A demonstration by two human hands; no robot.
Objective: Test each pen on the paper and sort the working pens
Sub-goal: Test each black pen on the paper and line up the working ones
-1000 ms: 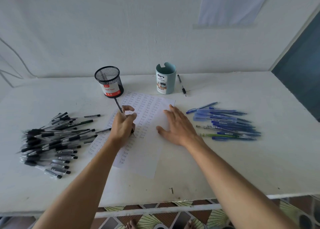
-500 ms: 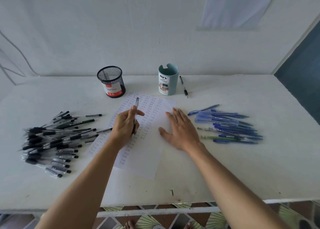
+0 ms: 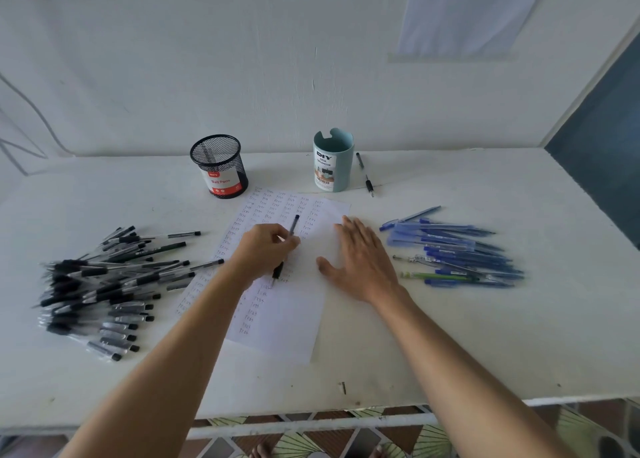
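Centre of the white surface (image 3: 485, 319): a sheet of paper (image 3: 294, 326) lies at a slant, its left and upper parts filled with rows of small handwritten marks.

Left grip (image 3: 263, 249) is over the sheet, fingers curled round a pen (image 3: 293, 224). The pen is slanted with its back end up and away. Its dark rubber section and tip come out below the fingers, pointing down at the written rows. Cannot tell whether the tip touches the paper.

Right grip (image 3: 360, 267) lies flat on the paper's right side, fingers straight and slightly spread, thumb out to the left.

Left of the paper: a large heap of black pens (image 3: 104, 284), one reaching the sheet's edge. Right of the paper: a smaller heap of blue pens (image 3: 457, 249), with a green one near the front.

Behind the paper: a black mesh cup (image 3: 220, 166) with a red-and-white label, and a teal desk organizer (image 3: 333, 161). A lone pen (image 3: 365, 177) lies just right of the organizer.
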